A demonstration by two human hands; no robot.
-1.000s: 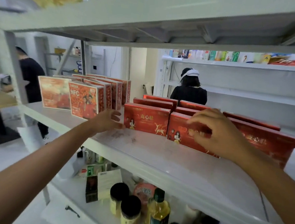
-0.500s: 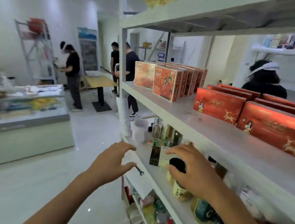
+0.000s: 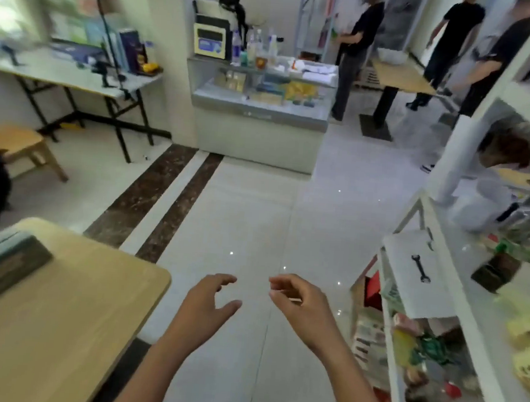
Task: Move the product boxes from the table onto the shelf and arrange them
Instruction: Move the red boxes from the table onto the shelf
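Hands empty: left hand (image 3: 206, 304) released, right hand (image 3: 301, 302) loosely curled. Bench (image 3: 67, 318), 8 o'clock: one dark box (image 3: 5, 263) remaining, apparently. Shelf (image 3: 402, 294), 3 o'clock. Task judged unfinished.

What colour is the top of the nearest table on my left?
The table top is light tan wood; head view shows it best.

A pale grey tiled floor (image 3: 240, 218) shows small glints of light and is crossed diagonally by two dark marble bands (image 3: 149, 198). At the far side a glass display counter (image 3: 258, 108) stands beside a cream pillar (image 3: 171, 50). Left of it a folding table (image 3: 70, 79) on black legs lines the wall, with a wooden stool (image 3: 17, 143) near it. A wooden-topped table (image 3: 74, 312) fills the lower left corner, and a white metal shelf (image 3: 460, 279) runs along the right edge.
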